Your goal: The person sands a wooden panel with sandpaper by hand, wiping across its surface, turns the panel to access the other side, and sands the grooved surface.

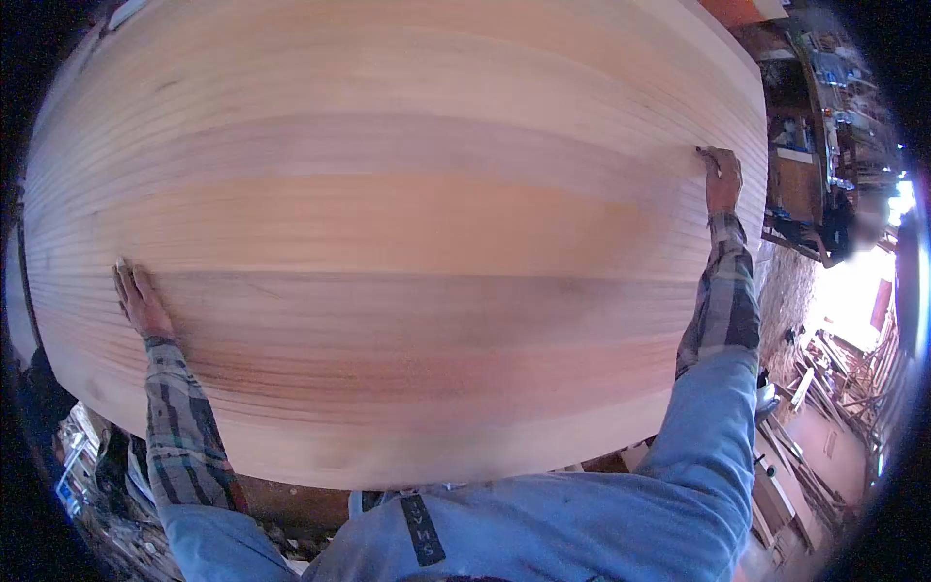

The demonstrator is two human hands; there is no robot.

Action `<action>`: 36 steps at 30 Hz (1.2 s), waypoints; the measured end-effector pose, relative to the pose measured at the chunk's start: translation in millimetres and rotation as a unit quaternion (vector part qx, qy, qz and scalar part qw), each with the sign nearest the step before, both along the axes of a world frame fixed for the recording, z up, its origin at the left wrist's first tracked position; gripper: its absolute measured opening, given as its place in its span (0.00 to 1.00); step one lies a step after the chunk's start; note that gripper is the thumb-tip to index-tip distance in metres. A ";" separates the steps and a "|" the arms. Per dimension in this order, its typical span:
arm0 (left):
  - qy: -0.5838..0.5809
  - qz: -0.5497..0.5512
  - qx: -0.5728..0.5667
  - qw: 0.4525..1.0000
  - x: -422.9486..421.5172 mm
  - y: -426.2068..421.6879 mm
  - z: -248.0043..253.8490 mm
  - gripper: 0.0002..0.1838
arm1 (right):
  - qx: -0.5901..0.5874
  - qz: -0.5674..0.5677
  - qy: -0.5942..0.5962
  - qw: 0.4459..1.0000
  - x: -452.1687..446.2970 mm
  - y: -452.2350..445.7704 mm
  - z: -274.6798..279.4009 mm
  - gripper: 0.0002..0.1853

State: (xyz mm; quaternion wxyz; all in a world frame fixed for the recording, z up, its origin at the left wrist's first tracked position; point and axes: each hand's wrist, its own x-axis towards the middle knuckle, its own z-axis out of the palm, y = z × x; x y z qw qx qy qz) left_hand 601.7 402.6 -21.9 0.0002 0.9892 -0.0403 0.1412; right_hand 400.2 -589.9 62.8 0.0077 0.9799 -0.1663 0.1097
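A very large panel of glued wood boards [407, 223], striped pale, orange and brown, fills most of the view in front of me. On its left part lies my left hand [144, 303], fingers stretched forward and resting on the surface. My right hand [722, 182] is on the panel near its right edge, with the fingers somewhat bent and their tips on the wood. I see no tool in either hand. What lies beneath the palms is hidden.
Loose wood strips and offcuts [844, 373] are piled on the floor at the right. Cluttered shelving [800, 155] stands beyond the panel's right edge. Another person in dark clothes [836, 228] is at the far right. Scraps lie below the panel at lower left.
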 end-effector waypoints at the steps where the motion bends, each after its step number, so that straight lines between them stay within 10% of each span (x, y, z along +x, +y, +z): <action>1: 0.011 0.026 -0.030 0.999 0.2 -6.9 4.5 0.32 | 0.002 0.002 -0.003 1.000 11.2 13.5 -8.5 0.09; 6: -0.004 -0.031 0.022 0.999 4.5 17.9 -6.6 0.31 | 0.021 0.246 -0.127 0.961 143.0 222.3 -78.2 0.14; 9: -0.003 -0.046 -0.058 0.997 6.7 32.0 -12.3 0.30 | 0.140 0.281 -0.035 0.949 200.6 335.1 -15.5 0.15; 11: 0.010 -0.050 -0.146 0.988 10.8 43.7 -13.5 0.31 | 0.134 0.274 -0.051 0.951 180.6 294.6 -29.0 0.15; 13: -0.023 -0.123 0.229 0.965 9.6 57.7 -11.7 0.31 | 0.027 0.254 -0.094 0.962 128.5 217.7 -46.9 0.18; 17: 0.025 -0.029 0.022 0.999 4.4 26.9 -5.7 0.30 | -0.093 0.130 -0.056 0.986 1.2 -2.5 -34.9 0.11; 20: 0.029 0.010 -0.090 0.996 2.8 16.5 -1.7 0.31 | 0.060 0.006 -0.040 0.997 -8.5 -9.4 -11.9 0.12; 27: 0.036 0.037 -0.134 0.990 -2.0 -8.7 14.4 0.32 | 0.136 0.320 -0.152 0.925 198.4 301.6 -67.1 0.13; 29: 0.039 0.041 -0.131 0.990 3.3 -6.9 10.5 0.32 | 0.157 0.297 -0.027 0.942 207.7 350.3 -14.2 0.13; 32: 0.044 0.012 -0.180 0.983 6.2 29.0 -7.1 0.31 | 0.088 0.304 -0.108 0.942 161.3 262.0 -48.4 0.12; 34: -0.008 -0.152 0.134 0.979 8.2 59.8 -18.0 0.30 | 0.029 0.213 -0.046 0.976 95.2 154.8 -44.0 0.13; 36: 0.018 -0.065 -0.041 0.997 4.5 16.1 -1.9 0.30 | -0.077 0.179 -0.025 0.981 21.4 31.2 -38.0 0.11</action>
